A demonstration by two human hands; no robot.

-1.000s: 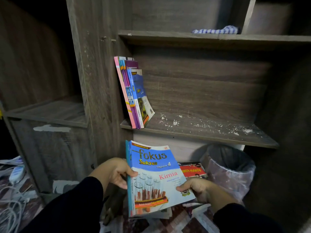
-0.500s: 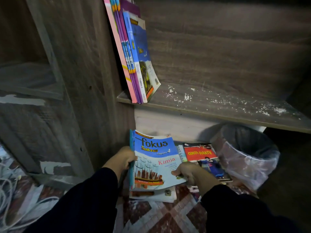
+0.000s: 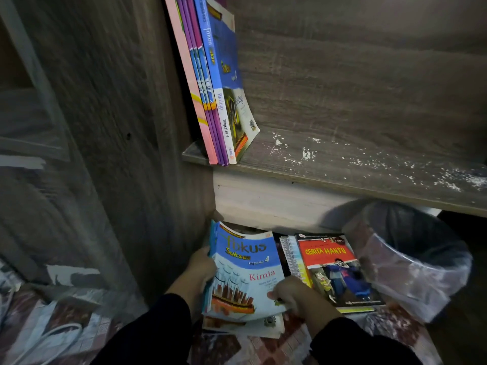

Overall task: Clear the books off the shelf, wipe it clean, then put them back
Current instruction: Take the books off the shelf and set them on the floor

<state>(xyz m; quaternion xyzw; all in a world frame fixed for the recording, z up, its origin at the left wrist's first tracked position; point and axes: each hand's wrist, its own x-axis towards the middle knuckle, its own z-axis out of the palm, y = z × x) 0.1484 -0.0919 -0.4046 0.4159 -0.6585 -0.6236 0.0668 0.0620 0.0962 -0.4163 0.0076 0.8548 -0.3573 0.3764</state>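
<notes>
A blue "Fokus Sukses Kimia" book (image 3: 245,270) lies low over a small pile of books on the floor under the shelf. My left hand (image 3: 201,270) grips its spine edge. My right hand (image 3: 288,292) holds its lower right corner. To its right lie a spiral notebook (image 3: 288,256) and a red "Cerita Hantu" book (image 3: 334,270). Several thin books (image 3: 210,83) still lean against the left wall on the wooden shelf (image 3: 355,164), which is speckled with white dust.
A bin lined with clear plastic (image 3: 419,259) stands on the floor right of the piles, partly under the shelf. The cabinet's upright panel (image 3: 118,127) rises on the left. White cables (image 3: 42,341) lie on the patterned floor at the lower left.
Both hands have lowered the Kimia book down onto the floor pile. The camera has tilted down, so the upper shelf and its cloth have left the view.
</notes>
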